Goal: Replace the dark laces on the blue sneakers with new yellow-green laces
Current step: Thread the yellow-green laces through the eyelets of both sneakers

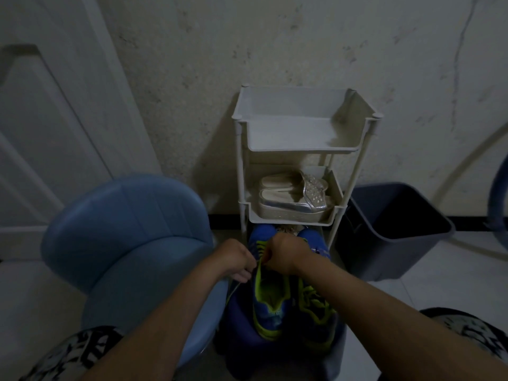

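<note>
I'm holding both bare forearms stretched forward and angling inward, with my hands nearly touching. My left hand (239, 260) is curling its fingers, pinching the lace (260, 264); my right hand (286, 254), knuckles up, is pinching it too.

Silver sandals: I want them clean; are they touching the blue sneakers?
Apart. The head view shows the sandals in the rack's middle tray, which lies between them and the sneakers below.
</note>
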A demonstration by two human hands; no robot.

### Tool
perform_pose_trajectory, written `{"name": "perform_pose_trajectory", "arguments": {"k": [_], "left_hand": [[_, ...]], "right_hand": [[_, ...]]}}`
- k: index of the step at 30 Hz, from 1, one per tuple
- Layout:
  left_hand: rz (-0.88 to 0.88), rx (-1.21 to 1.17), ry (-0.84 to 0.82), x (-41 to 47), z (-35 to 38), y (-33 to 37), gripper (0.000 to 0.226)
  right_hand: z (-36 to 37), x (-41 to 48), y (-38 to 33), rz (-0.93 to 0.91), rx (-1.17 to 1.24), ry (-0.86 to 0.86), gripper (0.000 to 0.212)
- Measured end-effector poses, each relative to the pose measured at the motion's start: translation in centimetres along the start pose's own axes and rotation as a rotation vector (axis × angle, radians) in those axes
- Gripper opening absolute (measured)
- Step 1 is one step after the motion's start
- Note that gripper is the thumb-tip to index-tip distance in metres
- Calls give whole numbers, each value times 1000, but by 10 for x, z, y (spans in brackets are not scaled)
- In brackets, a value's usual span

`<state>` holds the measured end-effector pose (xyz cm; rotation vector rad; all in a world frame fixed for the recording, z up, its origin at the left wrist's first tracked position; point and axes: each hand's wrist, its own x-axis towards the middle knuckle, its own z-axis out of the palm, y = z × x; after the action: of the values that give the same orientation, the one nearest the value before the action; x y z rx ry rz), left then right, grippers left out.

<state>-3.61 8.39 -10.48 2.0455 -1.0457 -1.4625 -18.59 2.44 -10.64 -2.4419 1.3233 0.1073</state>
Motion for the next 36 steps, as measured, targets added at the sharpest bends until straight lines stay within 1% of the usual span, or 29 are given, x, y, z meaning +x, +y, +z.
{"name": "perform_pose_trajectory", "arguments": {"k": [3, 5, 7, 10, 11, 13, 15, 16, 19, 22, 23, 24, 25, 26, 27, 28, 29, 31, 33, 36], "left_hand": [[-43, 60, -27, -2, 0, 5, 5], [-77, 110, -27, -2, -1, 8, 11], [-104, 134, 28, -2, -7, 14, 16], [-89, 148, 176, -6, -24, 29, 18], [-77, 109, 210, -7, -29, 34, 19], [-68, 24, 225, -11, -36, 42, 19], [-61, -4, 209, -18, -35, 47, 21], [-39, -13, 197, -21, -33, 49, 22], [-3, -66, 174, -29, -26, 53, 24], [12, -67, 139, -28, -28, 49, 27], [18, -31, 113, -29, -30, 45, 32], [27, 37, 76, -27, -31, 40, 36], [35, 117, 23, -28, -30, 36, 36], [48, 186, -31, -28, -28, 32, 29], [61, 221, -69, -28, -25, 30, 18], [76, 223, -88, -27, -22, 28, 7], [99, 210, -87, -26, -20, 28, 8], [129, 194, -38, -23, -19, 30, 15], [142, 197, 37, -23, -20, 33, 14], [112, 78, 148, -25, -20, 39, 16]], "right_hand": [[0, 1, -3, -3, -15, -18, 29], [-4, 1, -1, -14, -36, -11, 31], [-10, 2, 2, -35, -19, -31, 29], [-20, 1, 1, -70, 67, -73, 31], [-23, 0, 0, -80, 112, -64, 32], [-26, -1, -3, -93, 236, -56, 31], [-23, -1, -8, -103, 329, -78, 27], [-21, -1, -10, -112, 337, -88, 24], [-14, 2, -13, -124, 302, -79, 17], [-19, 4, -12, -103, 300, -39, 14], [-23, 5, -13, -91, 363, -9, 14], [-26, 5, -14, -86, 469, 32, 17], [-30, 6, -15, -89, 595, 83, 22], [-34, 7, -16, -99, 714, 133, 26], [-38, 8, -17, -107, 802, 177, 27], [-42, 9, -17, -116, 859, 212, 27], [-46, 9, -18, -123, 893, 234, 27], [-51, 7, -17, -135, 927, 252, 23], [-50, 9, -15, -139, 928, 253, 21], [-48, 12, -15, -140, 886, 236, 17]]}}
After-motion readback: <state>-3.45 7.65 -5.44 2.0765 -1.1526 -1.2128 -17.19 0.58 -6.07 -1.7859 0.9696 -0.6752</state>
